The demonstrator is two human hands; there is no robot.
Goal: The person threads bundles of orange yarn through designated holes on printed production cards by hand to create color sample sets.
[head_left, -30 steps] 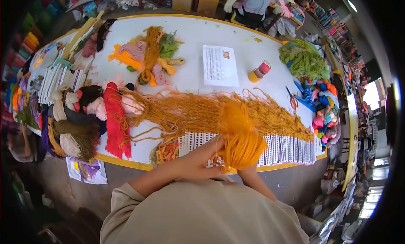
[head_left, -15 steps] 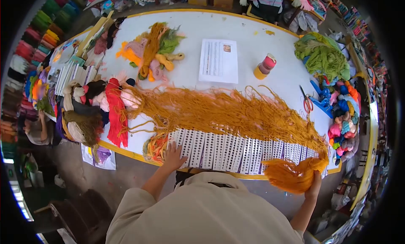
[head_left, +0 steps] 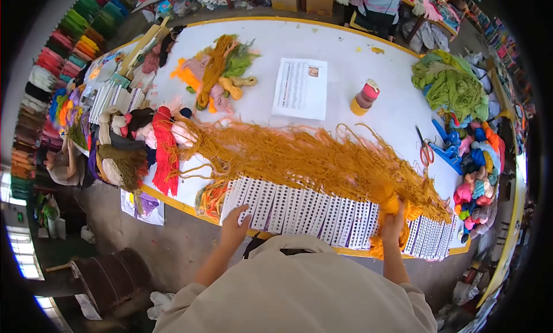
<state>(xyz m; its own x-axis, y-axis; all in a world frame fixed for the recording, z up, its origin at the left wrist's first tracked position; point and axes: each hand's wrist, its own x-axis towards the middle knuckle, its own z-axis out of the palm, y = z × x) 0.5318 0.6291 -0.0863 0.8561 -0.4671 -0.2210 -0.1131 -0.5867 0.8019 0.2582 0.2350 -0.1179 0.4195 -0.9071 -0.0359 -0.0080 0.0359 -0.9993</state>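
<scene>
Across the white table lies a long spread of mustard-orange yarn [head_left: 299, 154]. Below it runs a row of white strips with dark holes [head_left: 288, 209] along the near edge. My left hand [head_left: 235, 226] rests at the left end of the strips, fingers apart, holding nothing. On the right, my right hand [head_left: 393, 220] is closed around an orange yarn bundle [head_left: 387, 200], part of which hangs over the strips. Multicoloured yarn [head_left: 212, 199] lies beside my left hand, and a red skein [head_left: 165, 154] is farther left.
A printed sheet [head_left: 299, 90], a thread cone [head_left: 365, 98] and red-handled scissors [head_left: 426, 153] lie on the table [head_left: 345, 50]. Green yarn [head_left: 449, 84] and coloured skeins [head_left: 478, 177] are piled right. One person [head_left: 377, 10] is at the far side, another [head_left: 63, 163] at left.
My right hand has moved left and up from the right corner with the orange bundle. My left hand has lifted slightly at the strips' left end. The view has shifted a little.
</scene>
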